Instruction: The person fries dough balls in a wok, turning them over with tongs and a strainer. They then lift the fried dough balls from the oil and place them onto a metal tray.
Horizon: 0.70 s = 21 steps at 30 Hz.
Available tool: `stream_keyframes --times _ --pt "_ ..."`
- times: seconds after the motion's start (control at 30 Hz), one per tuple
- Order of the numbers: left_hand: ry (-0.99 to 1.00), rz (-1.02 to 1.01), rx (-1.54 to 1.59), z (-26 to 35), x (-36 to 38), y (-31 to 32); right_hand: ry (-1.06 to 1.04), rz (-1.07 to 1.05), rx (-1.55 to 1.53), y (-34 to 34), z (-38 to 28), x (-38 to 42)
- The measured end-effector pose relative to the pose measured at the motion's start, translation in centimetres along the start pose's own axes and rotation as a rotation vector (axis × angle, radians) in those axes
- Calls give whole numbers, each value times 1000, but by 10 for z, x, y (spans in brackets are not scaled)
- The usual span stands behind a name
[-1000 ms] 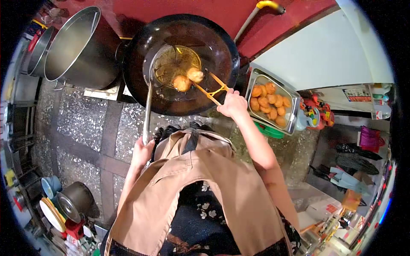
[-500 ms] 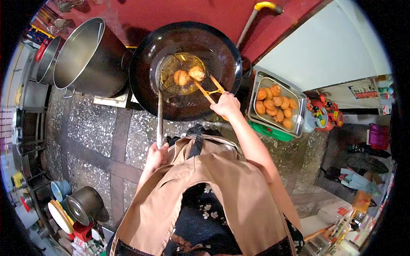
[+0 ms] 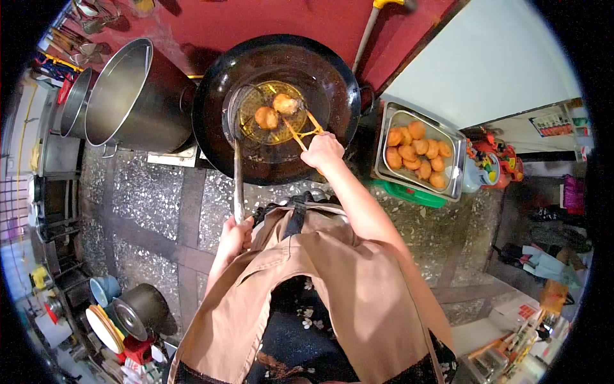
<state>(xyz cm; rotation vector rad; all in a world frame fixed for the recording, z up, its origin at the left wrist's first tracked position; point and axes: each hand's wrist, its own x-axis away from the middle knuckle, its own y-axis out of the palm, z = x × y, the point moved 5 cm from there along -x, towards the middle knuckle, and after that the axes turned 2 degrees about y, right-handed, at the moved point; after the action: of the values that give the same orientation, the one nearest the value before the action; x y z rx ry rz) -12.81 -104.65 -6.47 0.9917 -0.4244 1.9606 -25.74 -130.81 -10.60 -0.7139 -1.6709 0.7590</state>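
My left hand (image 3: 236,235) is closed around the handle of a long skimmer (image 3: 238,182), whose round mesh lies in the large dark wok (image 3: 214,144). Two browned fried pieces sit over the mesh: a lower one (image 3: 267,118) and an upper, paler one (image 3: 285,104). With my right hand (image 3: 323,151) I grip orange tongs (image 3: 312,132) over the wok's right half. Their tips are spread, the left one just below the upper piece. Whether they touch it I cannot tell.
Right of the wok, a metal tray (image 3: 455,161) holds several fried pieces, above a green container (image 3: 409,194). A tall pot (image 3: 157,105) stands left of the wok. A yellow-topped pole (image 3: 369,35) leans behind it. Another pot (image 3: 142,310) stands at lower left.
The two pieces in the skimmer have shifted slightly left and up. My right hand and the tongs have moved a little left. The view has also shifted slightly.
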Motion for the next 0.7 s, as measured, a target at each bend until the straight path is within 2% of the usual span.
stream_keyframes --times 0.27,0.33,0.5,0.7 --pt "4 -2 87 5 -5 -6 -31 14 -62 -17 2 3" --pt "-1 -13 105 3 -7 -8 -47 96 -33 -18 3 0" --pt "-2 -18 106 5 -8 -9 -105 68 17 -16 1 -16" --pt "-8 -22 126 10 -8 -8 -70 45 -10 1 2 -24"
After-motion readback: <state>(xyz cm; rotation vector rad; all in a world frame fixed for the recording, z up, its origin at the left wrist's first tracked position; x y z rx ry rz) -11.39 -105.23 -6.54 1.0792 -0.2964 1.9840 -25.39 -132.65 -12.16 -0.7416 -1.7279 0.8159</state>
